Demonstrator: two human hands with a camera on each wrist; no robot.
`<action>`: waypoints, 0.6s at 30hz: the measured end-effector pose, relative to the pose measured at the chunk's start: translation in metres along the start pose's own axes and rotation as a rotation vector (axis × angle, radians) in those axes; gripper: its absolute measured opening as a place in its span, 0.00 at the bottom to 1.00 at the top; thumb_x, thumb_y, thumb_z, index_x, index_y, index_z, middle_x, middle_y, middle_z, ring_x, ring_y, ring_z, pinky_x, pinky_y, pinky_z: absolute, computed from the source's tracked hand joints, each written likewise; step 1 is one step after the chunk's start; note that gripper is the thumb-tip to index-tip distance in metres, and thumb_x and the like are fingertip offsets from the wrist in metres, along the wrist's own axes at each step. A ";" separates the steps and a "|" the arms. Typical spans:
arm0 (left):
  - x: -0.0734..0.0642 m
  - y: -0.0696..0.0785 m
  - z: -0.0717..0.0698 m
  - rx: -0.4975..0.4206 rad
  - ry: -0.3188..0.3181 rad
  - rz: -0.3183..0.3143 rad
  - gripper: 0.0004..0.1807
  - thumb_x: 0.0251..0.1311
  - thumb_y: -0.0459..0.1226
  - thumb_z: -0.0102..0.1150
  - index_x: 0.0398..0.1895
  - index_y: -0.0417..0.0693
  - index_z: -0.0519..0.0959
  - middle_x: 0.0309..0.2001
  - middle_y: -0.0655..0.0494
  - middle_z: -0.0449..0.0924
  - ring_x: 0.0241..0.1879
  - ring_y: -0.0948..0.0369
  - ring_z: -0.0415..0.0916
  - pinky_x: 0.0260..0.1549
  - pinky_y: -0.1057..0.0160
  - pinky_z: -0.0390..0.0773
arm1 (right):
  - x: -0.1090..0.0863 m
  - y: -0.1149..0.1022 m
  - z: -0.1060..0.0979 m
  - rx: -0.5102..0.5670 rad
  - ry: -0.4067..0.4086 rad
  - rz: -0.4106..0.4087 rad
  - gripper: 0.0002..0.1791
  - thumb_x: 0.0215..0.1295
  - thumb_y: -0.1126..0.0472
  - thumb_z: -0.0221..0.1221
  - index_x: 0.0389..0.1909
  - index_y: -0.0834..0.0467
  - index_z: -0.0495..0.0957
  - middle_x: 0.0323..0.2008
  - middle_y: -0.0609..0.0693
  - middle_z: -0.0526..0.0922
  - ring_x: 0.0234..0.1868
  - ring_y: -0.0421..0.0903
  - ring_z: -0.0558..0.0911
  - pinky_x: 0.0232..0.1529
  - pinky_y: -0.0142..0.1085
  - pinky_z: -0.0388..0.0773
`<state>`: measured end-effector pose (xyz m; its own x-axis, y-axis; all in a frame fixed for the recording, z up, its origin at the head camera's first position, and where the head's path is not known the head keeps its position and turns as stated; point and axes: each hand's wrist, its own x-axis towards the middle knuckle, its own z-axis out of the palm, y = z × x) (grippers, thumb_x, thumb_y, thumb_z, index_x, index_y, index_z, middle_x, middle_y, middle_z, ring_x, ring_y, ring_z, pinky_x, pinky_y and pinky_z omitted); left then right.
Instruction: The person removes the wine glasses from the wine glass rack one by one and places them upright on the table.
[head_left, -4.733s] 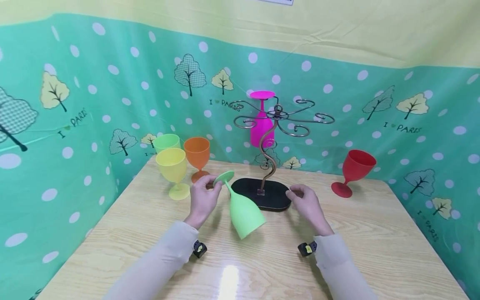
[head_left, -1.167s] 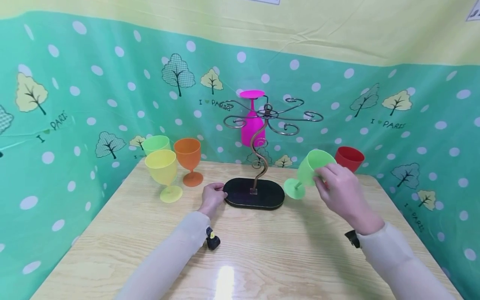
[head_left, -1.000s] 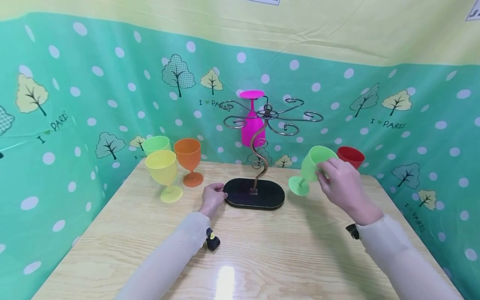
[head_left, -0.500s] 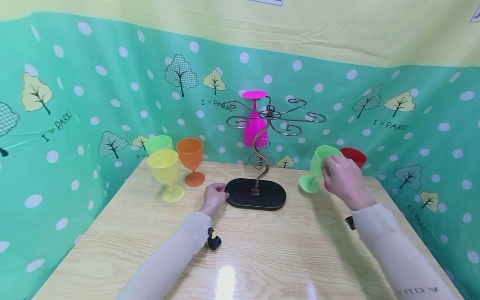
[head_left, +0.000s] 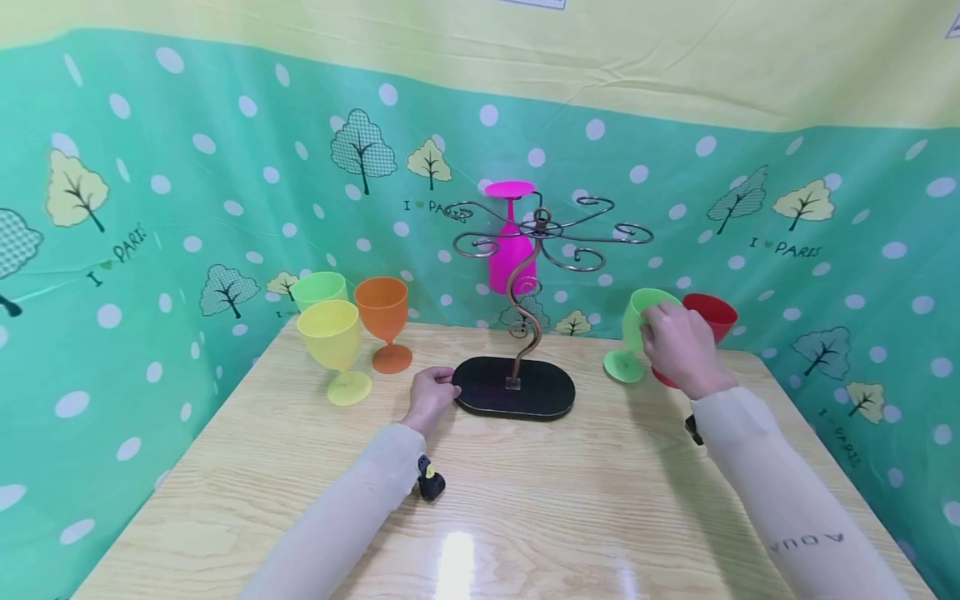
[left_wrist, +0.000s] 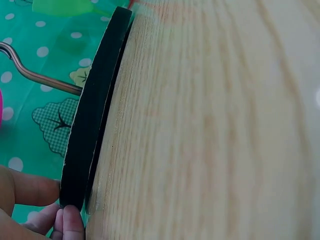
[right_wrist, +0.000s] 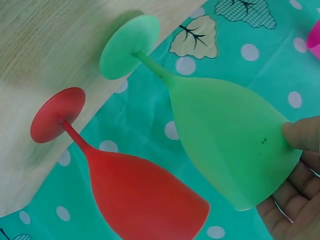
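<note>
My right hand pinches the rim of a light green plastic goblet, which is upright with its foot close to the tabletop. Just beside it on the right stands a red goblet, partly behind the hand in the head view. My left hand grips the left end of the black oval base of a metal stemware rack, thumb on top and fingers at the lower edge. A magenta goblet hangs upside down by its foot from one curled arm of the rack.
On the left stand a yellow goblet, an orange goblet and another green goblet, the last partly hidden behind the yellow one. A polka-dot curtain closes off the back and sides of the wooden table.
The green goblet, earlier upside down in the left hand, is now upright in the right, moved rightward and lowered beside the red one. The left hand has gone to the rack's base.
</note>
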<state>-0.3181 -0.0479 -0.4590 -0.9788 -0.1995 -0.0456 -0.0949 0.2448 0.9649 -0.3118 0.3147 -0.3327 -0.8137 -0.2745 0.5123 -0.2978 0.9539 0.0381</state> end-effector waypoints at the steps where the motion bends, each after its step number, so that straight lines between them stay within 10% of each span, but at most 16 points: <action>1: 0.000 0.000 0.000 -0.001 0.000 -0.007 0.20 0.46 0.21 0.61 0.48 0.33 0.79 0.42 0.41 0.80 0.44 0.52 0.76 0.41 0.63 0.78 | 0.000 0.001 0.001 -0.002 -0.014 0.012 0.11 0.56 0.66 0.63 0.40 0.66 0.79 0.30 0.58 0.77 0.26 0.53 0.72 0.26 0.43 0.73; 18: 0.001 -0.002 -0.001 -0.006 0.014 -0.025 0.20 0.45 0.22 0.61 0.47 0.35 0.80 0.41 0.44 0.81 0.43 0.53 0.76 0.42 0.62 0.77 | 0.003 0.007 0.009 0.000 -0.101 0.072 0.14 0.54 0.67 0.66 0.41 0.65 0.76 0.32 0.59 0.75 0.29 0.54 0.72 0.30 0.45 0.76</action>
<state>-0.3186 -0.0492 -0.4605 -0.9736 -0.2185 -0.0667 -0.1186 0.2336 0.9651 -0.3204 0.3195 -0.3390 -0.8793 -0.2163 0.4243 -0.2369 0.9715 0.0042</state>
